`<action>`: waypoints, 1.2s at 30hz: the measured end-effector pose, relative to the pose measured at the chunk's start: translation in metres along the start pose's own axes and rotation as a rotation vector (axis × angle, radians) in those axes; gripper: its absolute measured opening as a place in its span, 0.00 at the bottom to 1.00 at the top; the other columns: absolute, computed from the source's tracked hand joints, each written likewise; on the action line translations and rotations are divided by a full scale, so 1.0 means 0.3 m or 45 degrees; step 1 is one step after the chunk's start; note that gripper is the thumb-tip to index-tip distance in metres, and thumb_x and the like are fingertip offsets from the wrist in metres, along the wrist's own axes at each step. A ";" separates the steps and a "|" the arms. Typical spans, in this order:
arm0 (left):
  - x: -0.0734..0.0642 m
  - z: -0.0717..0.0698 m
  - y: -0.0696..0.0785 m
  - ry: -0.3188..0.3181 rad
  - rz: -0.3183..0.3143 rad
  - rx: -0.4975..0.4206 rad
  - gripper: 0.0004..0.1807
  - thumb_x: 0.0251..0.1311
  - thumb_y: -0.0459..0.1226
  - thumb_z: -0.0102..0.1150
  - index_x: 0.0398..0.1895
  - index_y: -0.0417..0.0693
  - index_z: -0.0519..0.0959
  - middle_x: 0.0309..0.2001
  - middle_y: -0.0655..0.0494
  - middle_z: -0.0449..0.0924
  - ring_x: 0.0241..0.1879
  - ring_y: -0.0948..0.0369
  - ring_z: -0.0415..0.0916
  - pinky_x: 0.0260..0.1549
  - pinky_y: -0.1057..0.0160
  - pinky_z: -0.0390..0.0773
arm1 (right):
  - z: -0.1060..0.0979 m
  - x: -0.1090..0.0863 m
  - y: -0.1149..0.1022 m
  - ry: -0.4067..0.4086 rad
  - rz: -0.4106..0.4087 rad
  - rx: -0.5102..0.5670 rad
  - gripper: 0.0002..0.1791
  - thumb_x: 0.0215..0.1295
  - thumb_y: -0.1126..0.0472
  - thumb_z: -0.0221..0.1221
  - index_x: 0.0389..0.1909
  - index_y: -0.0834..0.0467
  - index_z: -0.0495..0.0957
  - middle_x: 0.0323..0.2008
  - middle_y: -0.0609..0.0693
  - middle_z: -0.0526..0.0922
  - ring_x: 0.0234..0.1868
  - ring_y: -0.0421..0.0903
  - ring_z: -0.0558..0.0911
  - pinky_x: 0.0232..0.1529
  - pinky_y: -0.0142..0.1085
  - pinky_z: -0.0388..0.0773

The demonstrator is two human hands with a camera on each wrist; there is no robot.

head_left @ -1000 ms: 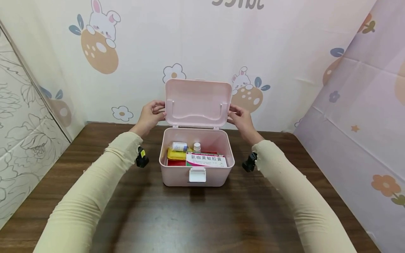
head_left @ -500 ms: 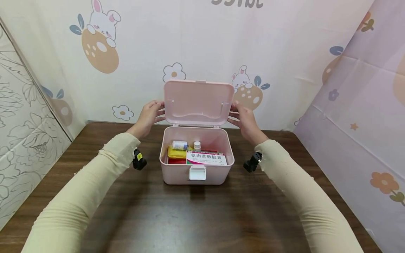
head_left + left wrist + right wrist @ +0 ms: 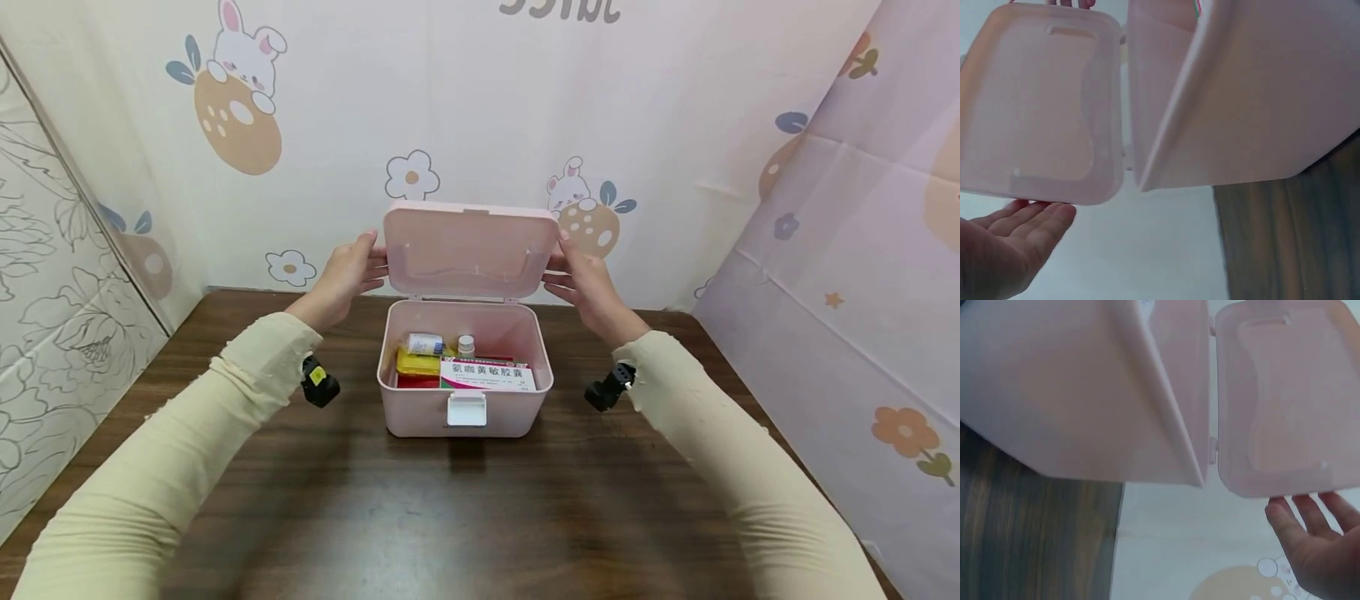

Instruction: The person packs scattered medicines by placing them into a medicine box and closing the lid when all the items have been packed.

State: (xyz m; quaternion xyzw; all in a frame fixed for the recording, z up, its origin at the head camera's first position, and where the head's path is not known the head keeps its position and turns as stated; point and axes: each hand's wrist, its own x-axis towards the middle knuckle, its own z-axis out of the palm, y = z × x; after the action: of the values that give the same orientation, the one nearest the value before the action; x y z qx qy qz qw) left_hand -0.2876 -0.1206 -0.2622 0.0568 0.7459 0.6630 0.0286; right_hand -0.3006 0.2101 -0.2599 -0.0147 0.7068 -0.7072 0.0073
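A pink storage box (image 3: 465,417) stands on the table, its hinged lid (image 3: 471,250) raised and leaning forward over the back rim. At the lid's left side, my left hand (image 3: 341,279) touches the edge with extended fingers. My right hand (image 3: 588,287) does the same on the right side, its fingertips (image 3: 1279,512) right at the lid's edge in the right wrist view. Inside the box lie a white medicine carton (image 3: 487,375), a yellow pack (image 3: 417,364), a white-labelled roll-shaped item (image 3: 425,343), a small white bottle (image 3: 466,346) and something red (image 3: 417,382).
The dark wooden table (image 3: 465,517) extends in front of the box and to both sides. Behind it hangs a patterned curtain (image 3: 465,100) with rabbits and flowers, close to the table's back edge. A white latch (image 3: 467,409) hangs on the box front.
The lid has tipped forward, its top edge lower and nearer. Both hands have turned with it, fingers straightening along its sides, while the wrists have moved outward. The box's contents stay put.
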 end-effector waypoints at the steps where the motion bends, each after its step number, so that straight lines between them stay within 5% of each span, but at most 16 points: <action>1: -0.004 -0.002 0.006 -0.008 -0.009 0.011 0.37 0.80 0.50 0.26 0.68 0.22 0.62 0.67 0.29 0.66 0.68 0.42 0.66 0.67 0.49 0.65 | -0.004 -0.004 -0.004 -0.021 0.011 0.003 0.30 0.76 0.40 0.47 0.52 0.64 0.75 0.36 0.46 0.85 0.45 0.47 0.84 0.62 0.45 0.73; 6: -0.025 -0.018 0.038 -0.088 -0.058 0.075 0.42 0.78 0.56 0.29 0.68 0.20 0.61 0.67 0.27 0.65 0.68 0.42 0.65 0.67 0.50 0.65 | -0.023 -0.025 -0.015 -0.116 0.053 -0.004 0.32 0.78 0.40 0.44 0.59 0.66 0.71 0.38 0.46 0.85 0.47 0.47 0.83 0.65 0.47 0.68; 9: -0.039 -0.028 0.058 -0.155 -0.076 0.112 0.46 0.76 0.59 0.31 0.69 0.20 0.59 0.68 0.27 0.64 0.69 0.41 0.64 0.67 0.50 0.64 | -0.025 -0.034 -0.020 -0.146 0.067 -0.012 0.35 0.77 0.40 0.47 0.66 0.68 0.66 0.49 0.54 0.83 0.52 0.50 0.82 0.65 0.47 0.68; 15: -0.055 -0.050 0.068 -0.242 -0.063 0.136 0.45 0.74 0.58 0.36 0.70 0.21 0.58 0.69 0.28 0.62 0.70 0.41 0.62 0.67 0.49 0.63 | -0.037 -0.053 -0.033 -0.233 0.102 -0.033 0.41 0.77 0.41 0.47 0.73 0.72 0.56 0.69 0.71 0.64 0.69 0.60 0.68 0.67 0.46 0.64; 25: -0.100 -0.065 0.000 -0.244 0.055 0.122 0.38 0.76 0.52 0.42 0.69 0.23 0.62 0.69 0.29 0.63 0.70 0.42 0.62 0.68 0.49 0.62 | -0.060 -0.101 0.016 -0.301 -0.036 -0.044 0.38 0.78 0.49 0.47 0.67 0.82 0.58 0.64 0.74 0.68 0.56 0.45 0.81 0.64 0.40 0.69; 29: -0.138 -0.067 -0.034 -0.224 0.119 0.202 0.37 0.76 0.53 0.43 0.69 0.26 0.65 0.70 0.34 0.64 0.71 0.44 0.61 0.69 0.49 0.59 | -0.066 -0.128 0.045 -0.331 -0.105 -0.035 0.35 0.79 0.53 0.48 0.67 0.83 0.58 0.57 0.63 0.79 0.56 0.43 0.81 0.61 0.36 0.73; 32: -0.166 -0.070 -0.058 -0.217 0.172 0.292 0.36 0.76 0.53 0.43 0.69 0.29 0.67 0.70 0.36 0.65 0.72 0.45 0.60 0.71 0.47 0.57 | -0.074 -0.146 0.069 -0.360 -0.135 -0.004 0.33 0.78 0.57 0.50 0.67 0.83 0.57 0.51 0.50 0.81 0.55 0.41 0.81 0.60 0.34 0.73; 36: -0.195 -0.075 -0.094 -0.215 0.227 0.350 0.34 0.76 0.51 0.45 0.70 0.31 0.66 0.69 0.37 0.66 0.72 0.45 0.60 0.70 0.45 0.57 | -0.091 -0.157 0.104 -0.421 -0.187 0.014 0.31 0.76 0.60 0.53 0.67 0.81 0.59 0.52 0.45 0.81 0.55 0.39 0.80 0.58 0.32 0.74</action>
State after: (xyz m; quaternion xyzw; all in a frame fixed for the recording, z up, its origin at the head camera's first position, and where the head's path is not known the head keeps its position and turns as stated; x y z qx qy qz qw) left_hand -0.2334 -0.1531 -0.2896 0.1815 0.8164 0.5476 0.0244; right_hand -0.2548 0.2388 -0.2917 -0.1822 0.6892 -0.6976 0.0717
